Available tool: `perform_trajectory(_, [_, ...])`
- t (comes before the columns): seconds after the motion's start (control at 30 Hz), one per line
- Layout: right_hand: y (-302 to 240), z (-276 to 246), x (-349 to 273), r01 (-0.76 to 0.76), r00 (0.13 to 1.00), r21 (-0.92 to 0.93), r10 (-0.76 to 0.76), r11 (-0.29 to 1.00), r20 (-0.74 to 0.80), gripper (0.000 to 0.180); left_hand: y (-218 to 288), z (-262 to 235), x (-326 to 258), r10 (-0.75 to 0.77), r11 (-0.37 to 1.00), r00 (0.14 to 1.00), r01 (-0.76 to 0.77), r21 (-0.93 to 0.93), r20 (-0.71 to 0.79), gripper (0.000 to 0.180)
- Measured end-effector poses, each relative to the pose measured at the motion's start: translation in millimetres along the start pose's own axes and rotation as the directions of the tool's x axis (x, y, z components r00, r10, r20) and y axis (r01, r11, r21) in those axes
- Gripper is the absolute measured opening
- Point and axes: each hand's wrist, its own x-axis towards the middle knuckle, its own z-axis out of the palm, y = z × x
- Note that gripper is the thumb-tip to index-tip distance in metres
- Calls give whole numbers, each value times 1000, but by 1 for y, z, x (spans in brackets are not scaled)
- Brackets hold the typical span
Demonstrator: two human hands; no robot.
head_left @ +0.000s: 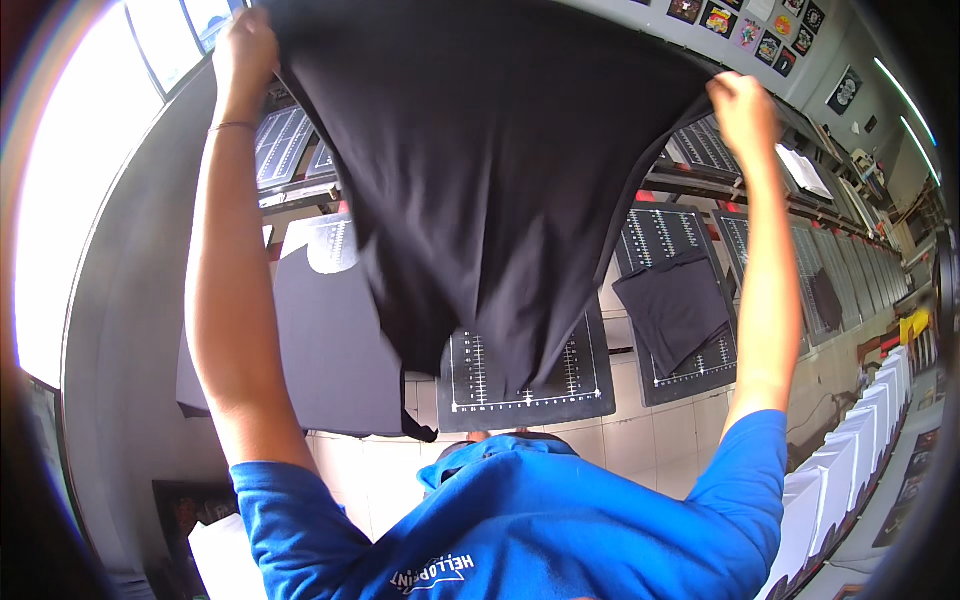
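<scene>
A black T-shirt (490, 150) is stretched wide between my two raised hands, its lower part hanging in folds. My left hand (247, 48) is closed on its far left corner; my right hand (742, 108), somewhat blurred, grips the right corner. Below the hanging cloth lies a dark printing board (590, 385) with white ruler marks, partly covered from view. To the left, another black shirt (325, 345) is spread over a board. On the right-hand board (650, 225) rests a folded black shirt (675, 310).
More marked boards (285, 145) stand along a rail on the far side. A row of further boards (860, 270) runs away to the right. White upright panels (835, 480) line the lower right. Prints hang on the far wall (670, 35). Bright windows (90, 150) are at left.
</scene>
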Motion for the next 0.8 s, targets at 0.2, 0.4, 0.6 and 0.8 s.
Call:
perform_trajectory(0.2, [-17,-122,-69,-331,923,637,380,696,63,28,56,-121,-176,350,892,895,-228,390,-276,28])
perform_trajectory(0.4, [-7,-127,-246,-185,983,805,113,564,147,22,-49,-154,-344,64,866,988,14,-499,138,30])
perform_trajectory(0.6, [4,-90,-386,-777,543,441,124,449,831,19,-115,-107,-490,-408,877,747,480,-2,525,14])
perform_trajectory(0.8, [33,-22,-481,-873,-147,-1,-260,488,954,50,-193,-49,-568,-358,827,333,547,131,873,57])
